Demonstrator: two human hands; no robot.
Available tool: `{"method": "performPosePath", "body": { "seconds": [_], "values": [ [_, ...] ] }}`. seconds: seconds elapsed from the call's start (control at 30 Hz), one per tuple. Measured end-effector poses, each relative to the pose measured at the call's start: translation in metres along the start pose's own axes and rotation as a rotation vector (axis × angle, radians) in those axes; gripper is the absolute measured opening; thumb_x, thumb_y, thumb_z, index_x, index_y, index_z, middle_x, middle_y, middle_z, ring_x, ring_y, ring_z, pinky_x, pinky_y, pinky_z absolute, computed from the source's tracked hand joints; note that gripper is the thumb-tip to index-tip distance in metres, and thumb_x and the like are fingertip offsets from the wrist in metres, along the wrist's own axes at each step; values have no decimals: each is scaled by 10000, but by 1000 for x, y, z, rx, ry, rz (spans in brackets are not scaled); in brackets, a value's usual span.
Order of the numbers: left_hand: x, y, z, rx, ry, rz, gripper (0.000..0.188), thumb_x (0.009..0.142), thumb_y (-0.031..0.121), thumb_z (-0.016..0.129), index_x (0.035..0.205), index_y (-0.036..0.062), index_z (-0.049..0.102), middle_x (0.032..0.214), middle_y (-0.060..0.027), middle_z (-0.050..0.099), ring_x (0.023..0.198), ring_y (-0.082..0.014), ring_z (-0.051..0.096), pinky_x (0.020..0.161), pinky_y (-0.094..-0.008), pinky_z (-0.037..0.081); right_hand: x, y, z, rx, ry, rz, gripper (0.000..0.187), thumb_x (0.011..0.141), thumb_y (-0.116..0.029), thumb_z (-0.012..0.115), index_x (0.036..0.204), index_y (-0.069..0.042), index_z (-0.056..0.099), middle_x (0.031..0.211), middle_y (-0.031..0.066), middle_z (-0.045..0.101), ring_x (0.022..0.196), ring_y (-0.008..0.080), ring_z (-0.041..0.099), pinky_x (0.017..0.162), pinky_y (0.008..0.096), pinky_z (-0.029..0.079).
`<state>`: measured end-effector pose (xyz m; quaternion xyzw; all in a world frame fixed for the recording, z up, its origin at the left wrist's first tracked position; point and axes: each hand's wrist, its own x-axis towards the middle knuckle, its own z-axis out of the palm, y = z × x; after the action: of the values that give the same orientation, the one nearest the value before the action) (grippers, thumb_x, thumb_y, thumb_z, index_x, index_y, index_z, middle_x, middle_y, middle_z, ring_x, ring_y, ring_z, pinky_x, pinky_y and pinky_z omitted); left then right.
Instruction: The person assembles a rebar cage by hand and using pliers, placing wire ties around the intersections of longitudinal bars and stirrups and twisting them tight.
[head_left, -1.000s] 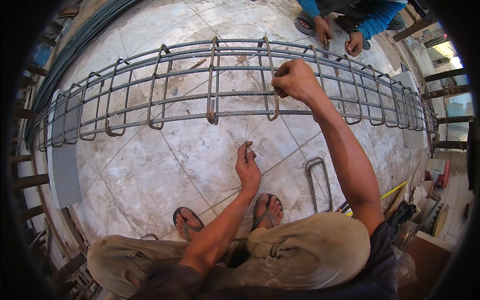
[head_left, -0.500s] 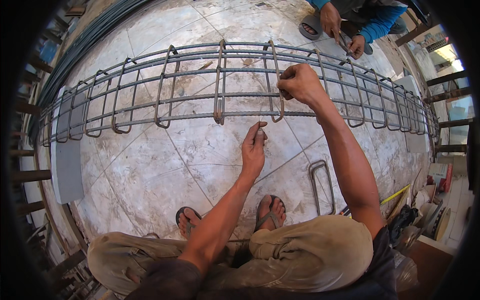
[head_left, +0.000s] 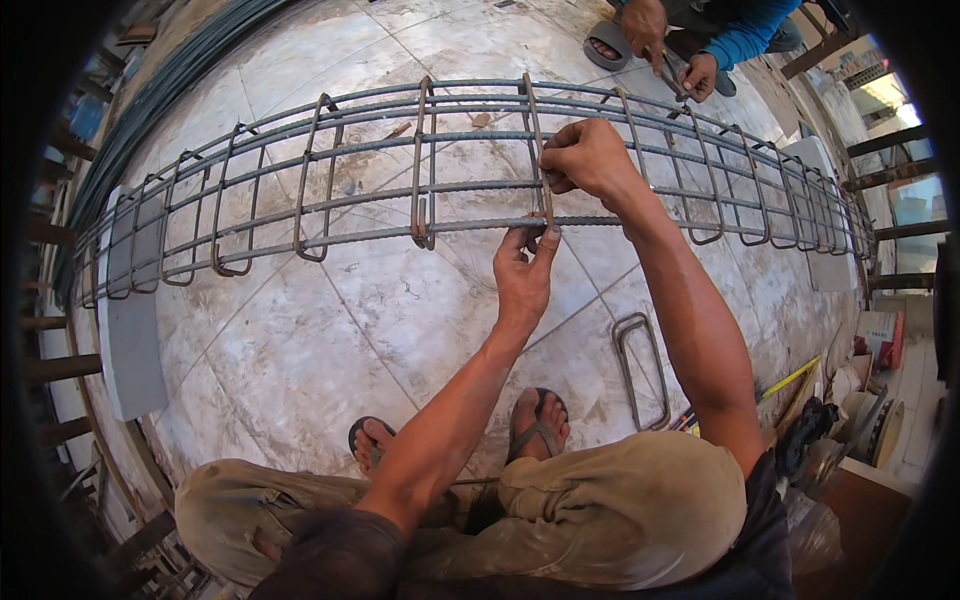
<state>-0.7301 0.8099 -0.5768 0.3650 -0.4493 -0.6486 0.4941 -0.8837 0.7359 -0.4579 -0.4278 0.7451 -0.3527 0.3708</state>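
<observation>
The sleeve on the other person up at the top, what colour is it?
Bright blue. The sleeve shows in the head view, near the top edge, beyond the rebar cage.

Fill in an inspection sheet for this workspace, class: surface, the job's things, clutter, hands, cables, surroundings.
Surface: pale tiled floor, dusty.
Job's things: long rebar cage lying across the floor; upright stirrup where both hands meet.
Clutter: loose stirrup lying by the person's right knee; yellow tool further right.
Hands: left hand touches the lower bar at the stirrup; right hand grips the stirrup higher up.
Cables: nothing seen.
Surroundings: co-worker's hands at the cage's far side; bundled bars beyond it.
</observation>
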Motion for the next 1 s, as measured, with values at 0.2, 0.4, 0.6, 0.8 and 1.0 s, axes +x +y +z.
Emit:
{"method": "performPosePath", "body": {
  "seconds": [0.2, 0.4, 0.6, 0.8, 1.0],
  "values": [
    [1, -2, -3, 39, 22, -59, 367, 988, 237, 783, 1215, -38, 696, 1027, -56, 717, 883, -100, 573, 779, -261, 473, 0, 4, -3, 68, 7, 19, 213, 828, -70, 743, 869, 138, 750, 726, 177, 745, 592, 220, 746, 596, 320, 616],
    [2, -2, -2, -89, 4, -71, 367, 995, 219, 777, 1228, -49, 686, 1050, -64, 719, 958, -110, 620, 870, -261, 503, -29, -2, -18, -304, -33, -371, 498, 851, -89, 759, 1322, 43, 665, 1103, 143, 712, 882, 218, 677, 853, 364, 589],
    [4, -1, -6, -22, -25, -95, 346, 996, 194, 773, 1233, -43, 684, 1073, -66, 717, 975, -113, 618, 879, -266, 502, -47, -17, -9, -216, -331, -313, 430, 843, -223, 811, 1209, -9, 741, 924, 158, 745, 877, 266, 710, 833, 386, 561],
    [3, -6, -6, -55, -11, -56, 324, 1000, 181, 765, 1226, -39, 691, 1086, -63, 707, 983, -123, 625, 883, -275, 502, -72, -14, -15, -203, -98, -242, 221, 877, -151, 767, 1004, 28, 795, 888, 192, 784, 763, 263, 754, 753, 388, 578],
    [3, -10, -7, -34, -19, 16, 281, 993, 154, 763, 1205, -23, 710, 1101, -65, 704, 987, -137, 645, 877, -277, 507, -119, 15, -2, 28, 137, -81, 139, 930, -47, 760, 1010, 65, 775, 843, 90, 764, 719, 110, 680, 662, 262, 547]
  ]
}}
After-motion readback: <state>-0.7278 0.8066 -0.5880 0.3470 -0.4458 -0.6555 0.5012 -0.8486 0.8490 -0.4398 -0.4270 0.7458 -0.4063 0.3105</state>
